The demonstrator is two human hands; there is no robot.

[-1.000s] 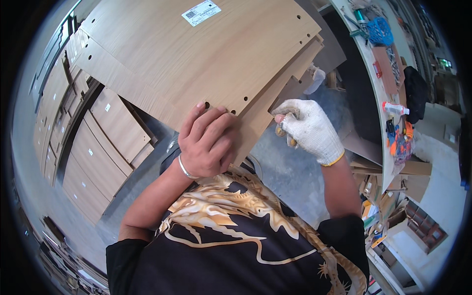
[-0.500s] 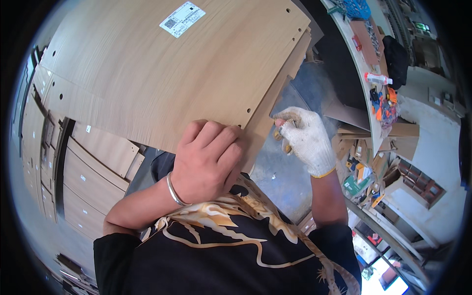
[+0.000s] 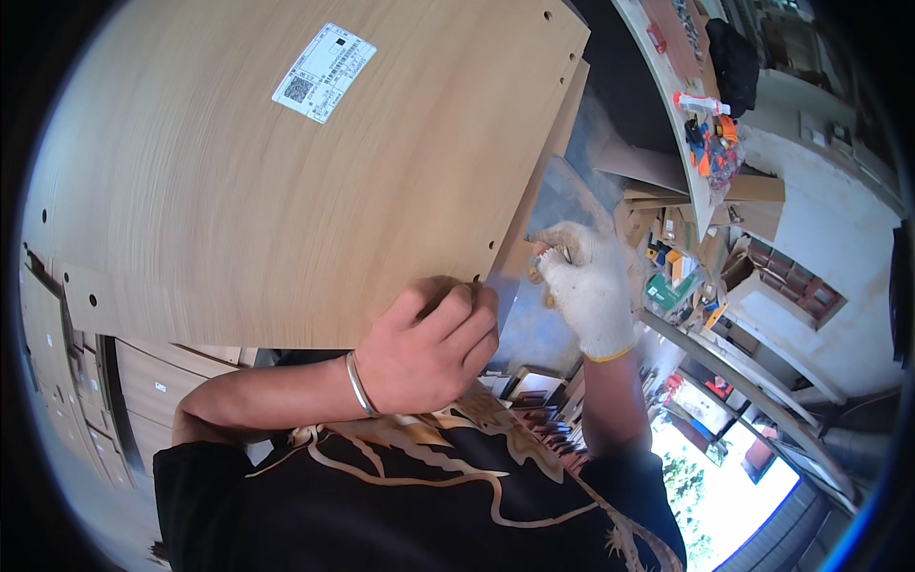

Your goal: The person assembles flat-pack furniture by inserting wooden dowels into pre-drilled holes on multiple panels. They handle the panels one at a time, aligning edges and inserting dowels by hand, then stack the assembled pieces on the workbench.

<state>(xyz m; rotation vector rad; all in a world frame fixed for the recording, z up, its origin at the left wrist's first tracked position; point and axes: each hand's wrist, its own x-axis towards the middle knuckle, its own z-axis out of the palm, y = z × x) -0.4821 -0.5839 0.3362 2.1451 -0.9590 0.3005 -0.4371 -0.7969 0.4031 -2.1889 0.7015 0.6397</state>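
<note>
The left hand (image 3: 429, 343), bare, comes in from the lower left with its forearm lying nearly level and its elbow bent out; the wrist, ringed by a bangle (image 3: 360, 384), meets the near edge of the panel (image 3: 315, 210). Its fingers bend at the knuckles and bunch against the panel's near right corner, beside a small hole (image 3: 491, 245). The fingertips and thumb are turned under or hidden, so I cannot tell whether that grip is closed on the wood or merely resting on it. The right hand (image 3: 586, 296), in a white glove, rises from a nearly upright forearm and stands just beyond the panel's right edge. Its fingers are curled in, index tip near the bare thumb tip, leaving this grip mostly folded; whether anything small is pinched there cannot be made out. The panel fills the upper left and middle, its far side cut off by the top of the view, with a label (image 3: 325, 72) on its face too fine to read. Along its right edge a second board (image 3: 560, 119) shows as a strip, the rest covered. At upper right a white tabletop (image 3: 703, 195) is partly cut off.
</note>
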